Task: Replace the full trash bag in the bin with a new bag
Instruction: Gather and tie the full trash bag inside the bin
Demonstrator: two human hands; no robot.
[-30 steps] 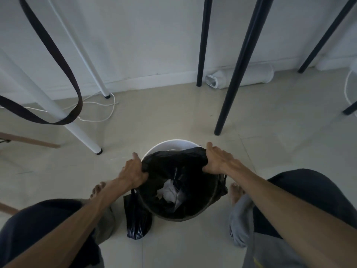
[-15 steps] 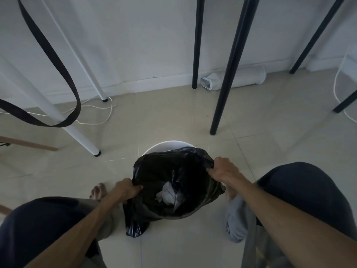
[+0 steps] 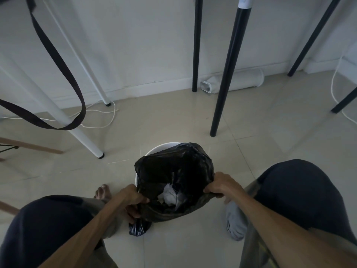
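A black trash bag (image 3: pixel 173 171) with crumpled white paper (image 3: pixel 170 194) inside stands in a white round bin (image 3: pixel 162 147) on the tiled floor; only the bin's far rim shows. My left hand (image 3: pixel 133 198) grips the bag's left edge, and my right hand (image 3: pixel 218 185) grips its right edge, so the mouth is stretched open toward me. A small dark bundle of black plastic (image 3: pixel 138 228) lies on the floor below my left hand, beside the bin.
Black table legs (image 3: pixel 226 78) stand beyond the bin, white legs (image 3: pixel 63 117) at the left. A dark strap (image 3: pixel 56 59) hangs in a loop at the left. A white cylinder (image 3: pixel 237 80) lies by the wall, cords trail on the floor. My knees flank the bin.
Both hands have moved from the bag's far rim toward me along its sides. The bag's edge has come off the bin rim and its mouth has been drawn up and toward me.
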